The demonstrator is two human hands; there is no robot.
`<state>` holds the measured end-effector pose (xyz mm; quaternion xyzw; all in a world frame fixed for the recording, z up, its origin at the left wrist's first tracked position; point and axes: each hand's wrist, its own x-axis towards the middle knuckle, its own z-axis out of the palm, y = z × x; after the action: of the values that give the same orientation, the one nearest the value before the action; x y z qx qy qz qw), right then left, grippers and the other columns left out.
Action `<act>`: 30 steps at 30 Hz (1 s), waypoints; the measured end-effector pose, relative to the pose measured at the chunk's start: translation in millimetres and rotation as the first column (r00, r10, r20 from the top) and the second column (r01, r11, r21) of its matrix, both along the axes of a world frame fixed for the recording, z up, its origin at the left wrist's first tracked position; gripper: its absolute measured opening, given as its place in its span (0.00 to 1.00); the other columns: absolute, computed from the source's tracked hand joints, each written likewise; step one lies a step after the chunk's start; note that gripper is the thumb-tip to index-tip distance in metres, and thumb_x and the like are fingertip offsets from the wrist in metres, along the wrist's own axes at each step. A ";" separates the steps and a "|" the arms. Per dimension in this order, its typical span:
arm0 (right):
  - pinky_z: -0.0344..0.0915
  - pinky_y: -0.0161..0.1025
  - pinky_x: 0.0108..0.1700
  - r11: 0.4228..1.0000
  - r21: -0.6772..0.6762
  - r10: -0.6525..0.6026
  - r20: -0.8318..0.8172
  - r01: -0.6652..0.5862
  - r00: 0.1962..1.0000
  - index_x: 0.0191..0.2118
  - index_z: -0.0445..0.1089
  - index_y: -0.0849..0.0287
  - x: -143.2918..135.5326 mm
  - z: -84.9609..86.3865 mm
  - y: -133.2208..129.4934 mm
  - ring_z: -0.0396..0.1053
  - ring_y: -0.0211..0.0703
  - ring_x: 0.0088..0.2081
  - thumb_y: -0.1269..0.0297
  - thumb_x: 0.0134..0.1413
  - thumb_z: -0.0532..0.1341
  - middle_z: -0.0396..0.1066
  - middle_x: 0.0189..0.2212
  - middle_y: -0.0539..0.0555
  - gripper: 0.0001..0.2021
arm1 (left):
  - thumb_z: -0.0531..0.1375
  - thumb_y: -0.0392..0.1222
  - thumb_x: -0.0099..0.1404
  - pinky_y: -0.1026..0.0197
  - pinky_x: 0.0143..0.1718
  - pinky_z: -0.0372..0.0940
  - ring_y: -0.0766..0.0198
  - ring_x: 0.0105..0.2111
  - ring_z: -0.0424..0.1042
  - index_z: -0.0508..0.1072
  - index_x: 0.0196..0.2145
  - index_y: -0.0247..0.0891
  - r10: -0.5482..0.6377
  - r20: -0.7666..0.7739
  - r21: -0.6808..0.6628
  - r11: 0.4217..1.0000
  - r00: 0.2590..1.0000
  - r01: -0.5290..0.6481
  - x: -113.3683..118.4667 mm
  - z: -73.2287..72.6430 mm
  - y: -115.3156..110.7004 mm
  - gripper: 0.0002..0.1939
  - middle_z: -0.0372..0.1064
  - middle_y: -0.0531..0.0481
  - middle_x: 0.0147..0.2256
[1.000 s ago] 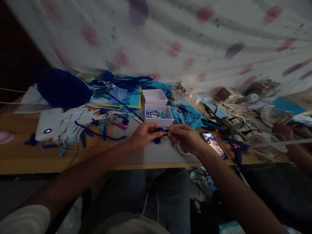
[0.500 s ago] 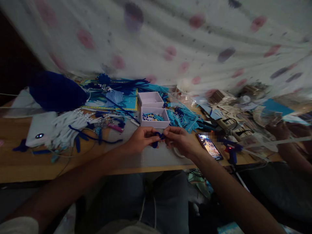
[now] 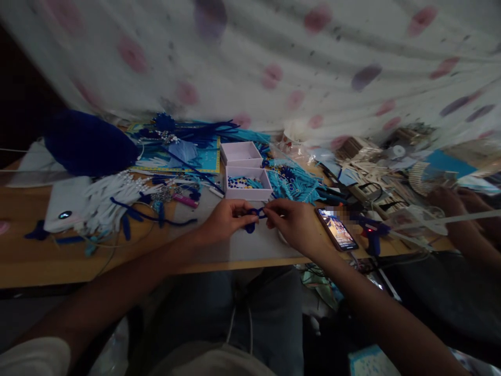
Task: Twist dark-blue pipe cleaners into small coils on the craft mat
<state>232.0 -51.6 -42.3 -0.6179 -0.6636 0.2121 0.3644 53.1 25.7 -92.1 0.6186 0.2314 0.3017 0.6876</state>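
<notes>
Between my hands is a dark blue fuzzy pipe cleaner, bent into small loops. My left hand pinches its looped part between thumb and fingers. From the other side, my right hand grips its end with closed fingertips. Both hands are held over a grey cutting mat near the table's front edge. Just beyond them stands a white box with beads and light blue pieces inside. Its other half, a white box part, sits behind it.
A phone and a blue glue gun lie right of my hands. Light blue pipe-cleaner pieces heap behind. Leftward are white pieces, a white device and a large dark blue bundle. Another person's hands work at far right.
My right hand has turned slightly and drawn a little away from the left, so a stretch of pipe cleaner shows between them. The view has shifted slightly.
</notes>
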 end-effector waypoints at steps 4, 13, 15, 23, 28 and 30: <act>0.63 0.33 0.29 0.997 -0.037 0.069 0.147 -0.064 0.987 0.33 0.77 0.60 1.0 8.2 0.6 0.71 0.38 0.22 0.72 0.55 0.61 0.75 0.20 0.50 0.07 | 0.69 0.43 0.56 0.63 0.31 0.68 0.67 0.27 0.73 0.77 0.33 0.33 0.089 0.004 0.084 0.993 0.996 -0.089 1.4 -2.3 -1.5 0.11 0.75 0.50 0.28; 0.63 0.32 0.27 0.930 -0.277 0.239 -0.043 -0.241 0.970 0.33 0.77 0.61 16.3 11.4 17.0 0.68 0.36 0.22 0.66 0.55 0.60 0.71 0.20 0.48 0.08 | 0.68 0.46 0.58 0.63 0.31 0.67 0.66 0.26 0.72 0.76 0.33 0.33 -0.030 -0.008 0.042 0.999 1.000 0.030 4.2 -5.1 0.8 0.13 0.74 0.50 0.26; 0.63 0.32 0.26 0.896 -0.347 0.224 -0.188 -0.278 0.956 0.32 0.77 0.61 18.5 9.7 21.4 0.67 0.35 0.22 0.62 0.53 0.63 0.70 0.20 0.48 0.09 | 0.67 0.45 0.60 0.64 0.31 0.67 0.66 0.27 0.72 0.76 0.34 0.33 -0.032 0.003 0.056 0.998 0.999 0.032 3.9 -4.0 -0.2 0.12 0.74 0.50 0.27; 0.65 0.31 0.25 0.787 -0.498 0.090 -0.489 -0.363 0.868 0.30 0.77 0.63 20.5 13.3 26.3 0.66 0.33 0.21 0.54 0.41 0.73 0.69 0.19 0.47 0.16 | 0.66 0.42 0.62 0.65 0.31 0.70 0.65 0.31 0.75 0.75 0.45 0.36 -0.002 0.067 0.254 0.967 0.998 -0.015 -3.6 -4.5 -2.1 0.14 0.76 0.49 0.33; 0.67 0.30 0.24 0.723 -0.576 0.033 -0.522 -0.381 0.852 0.29 0.77 0.62 21.2 16.9 24.8 0.67 0.33 0.21 0.57 0.37 0.76 0.71 0.20 0.47 0.15 | 0.64 0.43 0.65 0.68 0.28 0.68 0.66 0.30 0.75 0.79 0.39 0.35 0.060 0.026 0.510 0.858 0.998 -0.065 -7.1 -2.3 -2.7 0.08 0.78 0.46 0.35; 0.67 0.30 0.24 0.708 -0.594 0.003 -0.537 -0.381 0.844 0.28 0.78 0.61 21.1 16.8 24.0 0.68 0.33 0.21 0.58 0.37 0.76 0.71 0.20 0.47 0.14 | 0.63 0.42 0.66 0.68 0.27 0.67 0.67 0.28 0.75 0.80 0.38 0.36 0.070 0.039 0.626 0.775 0.997 -0.079 -7.9 -1.0 -2.2 0.08 0.79 0.46 0.32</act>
<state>253.0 -27.6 -25.5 -0.5554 -0.4841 0.6302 0.2453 45.2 23.5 -93.1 0.8004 0.1374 0.3926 0.4317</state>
